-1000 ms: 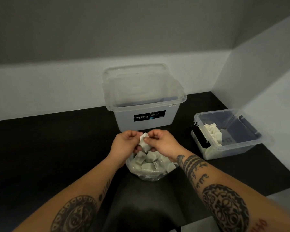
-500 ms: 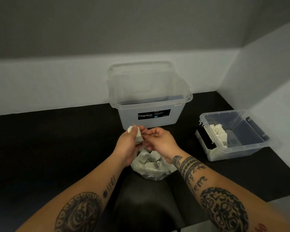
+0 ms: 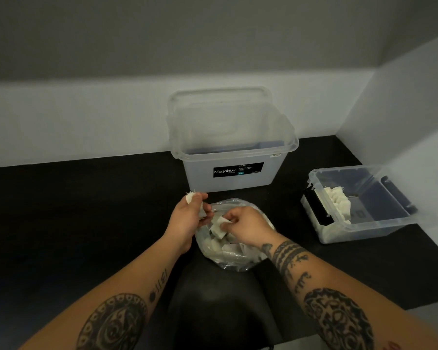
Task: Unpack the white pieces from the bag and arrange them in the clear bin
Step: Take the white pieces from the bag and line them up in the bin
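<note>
On the dark worktop (image 3: pixel 74 210), the left hand (image 3: pixel 187 218) sits furthest left, its fingers curled round a white piece (image 3: pixel 191 197) whose frayed top pokes out above the knuckles, held just above the bag's near-left edge. Just beside it, the right hand (image 3: pixel 248 227) reaches into the open mouth of the clear plastic bag (image 3: pixel 228 258), thumb and forefinger pinching the corner of a second white piece (image 3: pixel 218 227) lifted partly clear of the heap; many more pieces lie loose inside the bag. Behind the hands stands a tall clear tub (image 3: pixel 234 147) with a black label, and I cannot tell whether it holds anything. Well apart to the right is the shallow clear bin (image 3: pixel 359 205), where a short row of white pieces (image 3: pixel 338 200) stands on edge against a black block near its left end. The pieces look light, small and fairly stiff, with fuzzy edges, so a gentle pinch on the flat faces should carry them; the bag is thin and slack and will likely shift unless steadied.
</note>
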Demonstrator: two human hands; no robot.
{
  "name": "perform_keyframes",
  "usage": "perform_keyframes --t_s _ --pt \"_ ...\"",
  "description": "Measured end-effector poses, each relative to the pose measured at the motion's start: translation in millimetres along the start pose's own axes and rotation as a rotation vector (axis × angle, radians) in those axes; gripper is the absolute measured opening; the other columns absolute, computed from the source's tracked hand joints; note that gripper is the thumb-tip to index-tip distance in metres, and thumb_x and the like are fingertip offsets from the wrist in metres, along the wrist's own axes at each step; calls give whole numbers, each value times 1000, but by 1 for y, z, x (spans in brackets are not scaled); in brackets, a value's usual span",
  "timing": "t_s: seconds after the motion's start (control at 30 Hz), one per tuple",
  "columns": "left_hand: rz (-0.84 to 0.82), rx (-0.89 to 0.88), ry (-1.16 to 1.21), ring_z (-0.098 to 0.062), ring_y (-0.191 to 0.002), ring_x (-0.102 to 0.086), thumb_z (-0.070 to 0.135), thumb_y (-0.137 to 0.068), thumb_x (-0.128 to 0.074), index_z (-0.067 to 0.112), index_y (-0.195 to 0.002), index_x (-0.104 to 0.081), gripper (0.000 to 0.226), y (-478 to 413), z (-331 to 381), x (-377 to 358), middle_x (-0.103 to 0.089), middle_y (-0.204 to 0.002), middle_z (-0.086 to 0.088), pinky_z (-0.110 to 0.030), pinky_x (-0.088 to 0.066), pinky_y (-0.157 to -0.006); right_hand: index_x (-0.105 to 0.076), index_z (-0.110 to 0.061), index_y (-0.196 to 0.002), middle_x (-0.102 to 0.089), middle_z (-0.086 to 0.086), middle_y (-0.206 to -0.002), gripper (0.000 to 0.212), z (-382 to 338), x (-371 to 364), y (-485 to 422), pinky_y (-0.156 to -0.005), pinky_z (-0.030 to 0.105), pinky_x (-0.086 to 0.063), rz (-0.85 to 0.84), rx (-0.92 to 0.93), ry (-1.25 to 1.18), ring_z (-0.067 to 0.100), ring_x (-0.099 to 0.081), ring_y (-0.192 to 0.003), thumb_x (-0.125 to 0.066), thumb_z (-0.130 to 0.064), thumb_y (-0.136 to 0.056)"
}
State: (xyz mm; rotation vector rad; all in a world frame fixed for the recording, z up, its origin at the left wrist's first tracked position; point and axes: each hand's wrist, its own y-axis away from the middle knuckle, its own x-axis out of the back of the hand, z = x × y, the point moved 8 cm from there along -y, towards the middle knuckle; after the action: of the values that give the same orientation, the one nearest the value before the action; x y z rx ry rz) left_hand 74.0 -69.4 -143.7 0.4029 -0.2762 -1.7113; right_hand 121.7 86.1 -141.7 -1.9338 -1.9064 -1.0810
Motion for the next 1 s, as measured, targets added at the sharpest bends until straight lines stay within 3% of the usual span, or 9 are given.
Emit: perform_keyframes --t_s 0.07,0.17,0.27,0.33,0.4,0.47,0.63,0.8,1.0 --pt "-15 -7 -25 -24 -94 -70 32 -107 -50 16 -125 -63 28 1 2 -1 -67 -92 -8 -42 -59 -91 -75 -26 -99 -74 -8 -92 9 -13 18 5 -81 29 -59 -19 82 4 7 -70 -84 -72 -29 -91" --pt "-140 50 -48 -21 -93 -72 52 -104 -49 16 -127 -63 45 6 2 -15 -73 -95 -5 -41 -59 -85 -75 -22 -103 -77 -6 -95 15 -30 34 10 -89 30 -59 -90 157 -75 7 -73 -89 -77 -22 -88" --pt "-358 217 17 -24 -89 -75 71 -98 -34 12 -118 -69 71 20 -3 -41 -77 -103 -12 -36 -61 -71 -72 -17 -97 -78 2 -85 19 -39 44 12 -81 31 -62 -84 161 -103 16 -76 -81 -83 -19 -82" --pt "-400 296 125 -24 -81 -72 75 -92 -39 9 -111 -73 77 22 -8 -49 -76 -101 -15 -31 -60 -64 -71 -13 -97 -77 3 -79 20 -38 49 13 -70 25 -60 -46 135 -117 12 -75 -71 -83 -19 -83" --pt "-414 339 222 -24 -79 -69 70 -87 -53 5 -118 -72 75 21 -12 -50 -73 -104 -19 -29 -60 -62 -69 -6 -103 -74 1 -77 23 -30 53 14 -56 15 -52 -3 59 -268 2 -68 -60 -80 -15 -85" --pt "-431 335 264 -23 -77 -69 53 -87 -66 4 -122 -69 61 19 -14 -49 -72 -106 -21 -28 -62 -63 -66 -4 -110 -72 3 -80 27 -19 53 16 -50 16 -47 33 -32 -453 1 -62 -55 -78 -13 -87" --pt "-305 191 136 -19 -73 -72 8 -91 -73 -2 -120 -67 31 10 -11 -42 -74 -91 -18 -24 -61 -62 -60 -12 -123 -70 12 -89 28 -5 36 17 -54 21 -54 -20 -199 -776 13 -62 -61 -66 -6 -95" --pt "-131 24 24 -20 -69 -69 8 -92 -75 4 -101 -73 10 3 3 -31 -76 -84 -14 -28 -61 -65 -63 -10 -119 -73 14 -101 23 1 27 21 -66 27 -57 -119 -268 -682 19 -68 -77 -65 -12 -97" --pt "-91 -31 13 -18 -71 -73 7 -92 -75 5 -99 -72 7 3 11 -23 -75 -88 -12 -27 -60 -64 -63 -3 -116 -70 16 -105 25 1 35 18 -66 27 -63 22 -226 -833 20 -73 -81 -71 -8 -93"
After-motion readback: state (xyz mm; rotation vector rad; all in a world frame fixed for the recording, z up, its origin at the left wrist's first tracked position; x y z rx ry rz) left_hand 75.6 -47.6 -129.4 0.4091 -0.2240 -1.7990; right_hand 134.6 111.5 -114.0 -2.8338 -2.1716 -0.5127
